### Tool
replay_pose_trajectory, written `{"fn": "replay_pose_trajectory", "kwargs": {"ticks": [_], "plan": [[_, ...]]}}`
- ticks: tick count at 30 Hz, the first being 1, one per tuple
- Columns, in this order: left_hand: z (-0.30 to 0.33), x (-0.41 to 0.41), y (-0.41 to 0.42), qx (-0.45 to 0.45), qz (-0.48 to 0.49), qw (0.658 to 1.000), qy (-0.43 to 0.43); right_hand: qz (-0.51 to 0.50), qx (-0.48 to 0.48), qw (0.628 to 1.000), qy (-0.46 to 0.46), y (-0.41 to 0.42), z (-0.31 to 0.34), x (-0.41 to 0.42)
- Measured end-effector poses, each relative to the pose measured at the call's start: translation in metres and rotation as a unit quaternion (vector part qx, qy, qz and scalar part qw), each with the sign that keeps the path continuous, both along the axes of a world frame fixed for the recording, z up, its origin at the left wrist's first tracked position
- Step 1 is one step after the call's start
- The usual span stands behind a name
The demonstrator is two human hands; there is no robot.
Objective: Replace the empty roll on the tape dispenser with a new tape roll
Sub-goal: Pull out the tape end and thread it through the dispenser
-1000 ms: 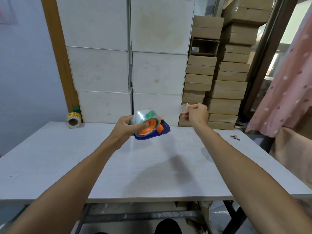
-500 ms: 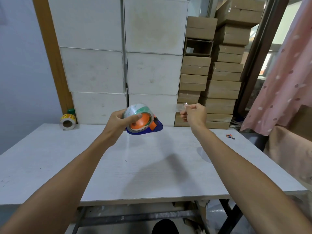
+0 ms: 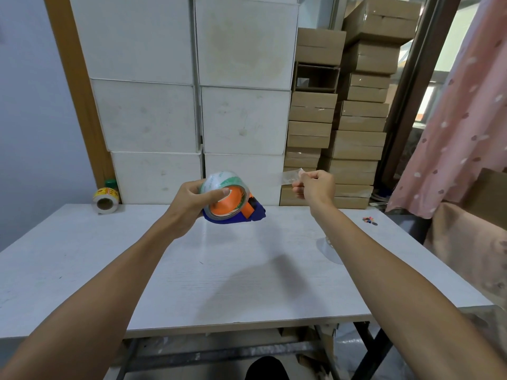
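My left hand (image 3: 192,204) grips a blue and orange tape dispenser (image 3: 236,212) above the white table (image 3: 192,270). A clear tape roll (image 3: 223,182) with green print sits around the dispenser's orange hub. To the right, at about the same height, my right hand (image 3: 315,185) pinches a clear strip of tape (image 3: 290,176) between thumb and finger. The strip points left toward the roll; I cannot tell whether it is still joined to it.
A yellow-labelled roll (image 3: 105,200) and a green cap (image 3: 111,183) sit at the table's back left corner. Small coloured bits (image 3: 369,220) lie at the right edge. White boxes (image 3: 241,119) and brown cartons (image 3: 354,144) are stacked behind. A pink cloth (image 3: 461,127) hangs at right.
Both hands have stayed almost still, apart by about the same distance. The whole view has shifted slightly as my head moved.
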State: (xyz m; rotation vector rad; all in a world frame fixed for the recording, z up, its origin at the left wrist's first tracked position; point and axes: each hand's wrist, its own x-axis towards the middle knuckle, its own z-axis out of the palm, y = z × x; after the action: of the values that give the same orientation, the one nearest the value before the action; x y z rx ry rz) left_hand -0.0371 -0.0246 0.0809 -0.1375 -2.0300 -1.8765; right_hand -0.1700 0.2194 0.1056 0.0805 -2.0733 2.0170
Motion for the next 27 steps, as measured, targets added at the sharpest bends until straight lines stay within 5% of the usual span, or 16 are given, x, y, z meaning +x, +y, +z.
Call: {"fn": "replay_pose_trajectory", "kwargs": {"ticks": [16, 27], "plan": [[-0.001, 0.002, 0.010, -0.032, 0.017, 0.999, 0.012, -0.016, 0.031, 0.999, -0.011, -0.002, -0.016, -0.001], [0.001, 0.001, 0.014, -0.008, 0.033, 0.999, 0.025, 0.038, -0.008, 0.990, -0.137, -0.010, -0.043, 0.008]]}}
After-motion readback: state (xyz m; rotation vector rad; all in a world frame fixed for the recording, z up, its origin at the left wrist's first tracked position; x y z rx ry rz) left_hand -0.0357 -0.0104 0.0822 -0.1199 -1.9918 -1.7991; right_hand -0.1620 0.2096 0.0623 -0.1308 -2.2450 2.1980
